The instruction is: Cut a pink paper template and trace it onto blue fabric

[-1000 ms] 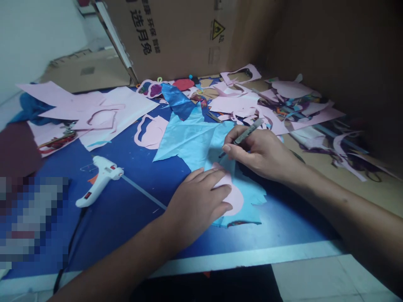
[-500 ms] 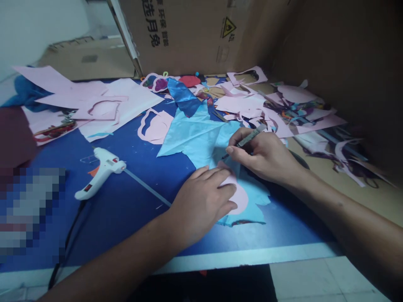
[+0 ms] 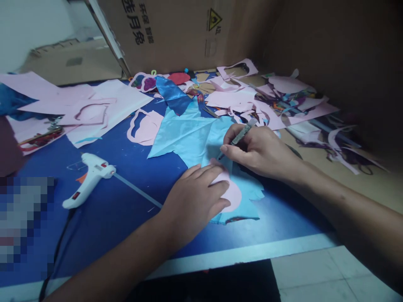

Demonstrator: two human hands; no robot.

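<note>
Head view: for a clean line, press the pink paper shape (image 3: 234,196) flat against the light-blue fabric (image 3: 185,136) and follow its edge closely. The left hand (image 3: 195,199), open and flattened, covers the shape's left side. The right hand (image 3: 264,152) grips the pen (image 3: 243,132), tip just beside the shape's far end.

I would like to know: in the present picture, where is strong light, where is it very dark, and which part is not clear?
Head view: pale glare on the blue table near its front edge, right of centre, and a soft sheen on the light-blue cloth; head view: cardboard at upper right, deep in shadow; head view: coarse pixel blocks hide the lower left.
</note>
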